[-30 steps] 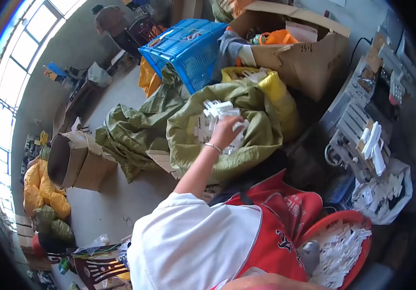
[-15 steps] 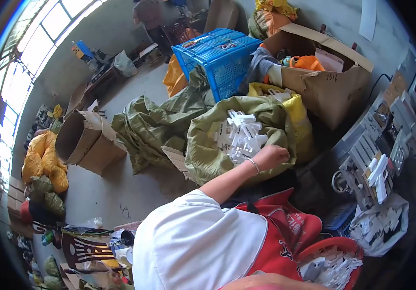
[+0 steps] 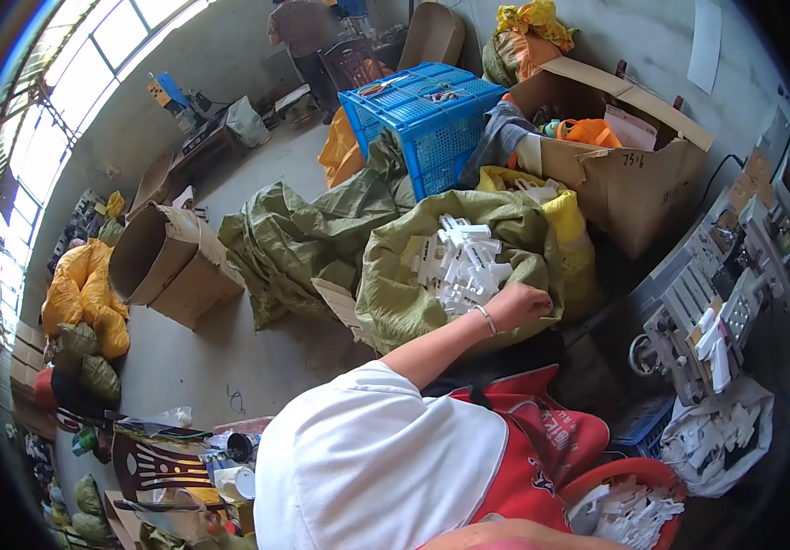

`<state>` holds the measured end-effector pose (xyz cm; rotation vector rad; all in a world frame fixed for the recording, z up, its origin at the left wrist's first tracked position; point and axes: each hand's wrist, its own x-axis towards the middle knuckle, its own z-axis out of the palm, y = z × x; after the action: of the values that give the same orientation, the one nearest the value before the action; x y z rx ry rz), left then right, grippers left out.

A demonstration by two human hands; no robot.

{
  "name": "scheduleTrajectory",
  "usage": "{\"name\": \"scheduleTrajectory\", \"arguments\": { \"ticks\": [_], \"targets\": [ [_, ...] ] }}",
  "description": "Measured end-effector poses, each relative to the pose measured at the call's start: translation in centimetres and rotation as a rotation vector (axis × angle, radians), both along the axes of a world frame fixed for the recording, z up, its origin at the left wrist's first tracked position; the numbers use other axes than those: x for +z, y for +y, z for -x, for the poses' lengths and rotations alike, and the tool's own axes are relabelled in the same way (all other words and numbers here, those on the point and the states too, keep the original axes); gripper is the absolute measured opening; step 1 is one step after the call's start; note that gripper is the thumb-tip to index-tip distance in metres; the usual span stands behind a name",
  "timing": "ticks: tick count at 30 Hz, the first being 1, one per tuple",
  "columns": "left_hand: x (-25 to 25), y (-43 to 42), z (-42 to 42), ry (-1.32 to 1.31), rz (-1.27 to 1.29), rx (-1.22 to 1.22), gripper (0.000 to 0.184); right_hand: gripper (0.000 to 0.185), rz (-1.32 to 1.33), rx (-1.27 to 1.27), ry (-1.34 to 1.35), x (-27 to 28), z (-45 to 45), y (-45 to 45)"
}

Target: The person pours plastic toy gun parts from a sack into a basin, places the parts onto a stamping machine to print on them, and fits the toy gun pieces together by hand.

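Observation:
My left hand [image 3: 520, 307], with a bracelet at the wrist, lies over the front right edge of an open green woven sack [image 3: 395, 307]. Its fingers are curled together against the fold of the rim. Beside the hand, inside the sack, is a heap of white plastic pieces [image 3: 468, 266], some with dark markings. No white piece shows in the fingers. My right hand is out of sight. Close to my body, a red basin [image 3: 629, 469] holds more white pieces, partly hidden by the red apron [image 3: 523, 463].
Behind the sack stand a blue crate [image 3: 431, 119], a yellow sack [image 3: 571, 234] and a large carton [image 3: 624, 179]. A machine [image 3: 688, 321] and a white bag of pieces [image 3: 720, 440] are at right. An open carton [image 3: 175, 266] stands left; a person [image 3: 303, 37] is far back.
My left hand has moved from the white pieces inside the green sack to its front right rim, and its fingers have closed there. The camera view has shifted.

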<state>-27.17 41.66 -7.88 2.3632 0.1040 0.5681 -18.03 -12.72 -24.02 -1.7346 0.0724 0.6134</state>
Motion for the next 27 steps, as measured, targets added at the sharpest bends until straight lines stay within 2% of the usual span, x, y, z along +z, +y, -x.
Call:
{"name": "scheduleTrajectory", "arguments": {
  "ticks": [3,4,6,7,8,9,10,11,12,13,14,15,17,19,21,23,25,27],
  "targets": [
    [0.8,-0.4,-0.1,0.013,0.044,-0.002,0.013,0.046,-0.047,0.006,-0.003,-1.5,-0.1,-2.7],
    [1.1,-0.8,-0.4,0.169,0.153,0.057,0.014,0.046,-0.063,0.000,-0.002,-2.2,0.5,-4.0],
    [0.0,-0.7,-1.4,0.284,0.232,0.085,0.014,0.046,-0.136,0.003,-0.024,-3.9,2.0,-6.7],
    [-0.4,-0.9,-1.6,0.219,0.243,0.050,0.015,0.046,-0.172,0.007,-0.048,-4.5,3.5,-8.0],
    [0.9,-1.5,-1.9,0.309,0.191,0.081,0.017,0.046,-0.089,-0.028,-0.042,-2.3,3.8,-6.2],
    [0.5,-1.8,-2.5,0.207,0.142,0.050,0.018,0.046,-0.010,-0.054,-0.052,-0.1,3.6,-3.7],
    [0.1,-2.3,-2.8,0.413,0.135,0.139,0.017,0.045,0.052,-0.083,-0.063,1.2,3.5,-2.5],
    [-3.8,-0.1,-3.4,0.300,-0.106,0.042,0.017,0.045,0.104,-0.107,-0.077,2.3,3.2,-2.0],
    [-2.7,-1.0,-3.6,0.374,-0.016,0.116,0.017,0.045,0.161,-0.127,-0.093,3.0,2.7,-1.6],
    [-0.6,-2.6,-3.5,0.361,-0.173,0.091,0.015,0.045,0.222,-0.151,-0.102,3.6,2.4,-1.7],
    [-2.1,-1.9,-3.8,0.372,-0.047,0.121,0.015,0.045,0.284,-0.173,-0.101,4.0,1.9,-2.1],
    [-2.5,-2.3,-4.0,0.197,-0.031,0.016,0.015,0.045,0.346,-0.198,-0.104,4.4,1.8,-2.7],
    [-3.7,-2.0,-4.4,0.210,0.040,-0.019,0.017,0.045,0.469,-0.254,-0.066,5.1,2.8,-4.3],
    [-5.8,-0.6,-5.1,0.196,0.244,-0.080,0.020,0.044,0.572,-0.317,-0.013,5.8,4.3,-5.8],
    [-5.6,-0.5,-5.0,0.202,0.261,-0.059,0.019,0.044,0.634,-0.369,0.026,6.6,5.3,-6.9],
    [-5.3,-0.8,-5.0,0.220,0.257,-0.066,0.019,0.059,1.009,-0.338,0.006,6.7,6.4,-8.1],
    [-4.9,-1.0,-5.1,0.228,0.226,-0.042,0.019,0.062,1.085,-0.388,-0.080,6.3,7.8,-7.5],
    [-5.7,-0.2,-5.8,0.219,0.230,-0.026,0.020,0.060,1.210,-0.125,-0.055,7.8,8.6,-4.4]
  ]
}}
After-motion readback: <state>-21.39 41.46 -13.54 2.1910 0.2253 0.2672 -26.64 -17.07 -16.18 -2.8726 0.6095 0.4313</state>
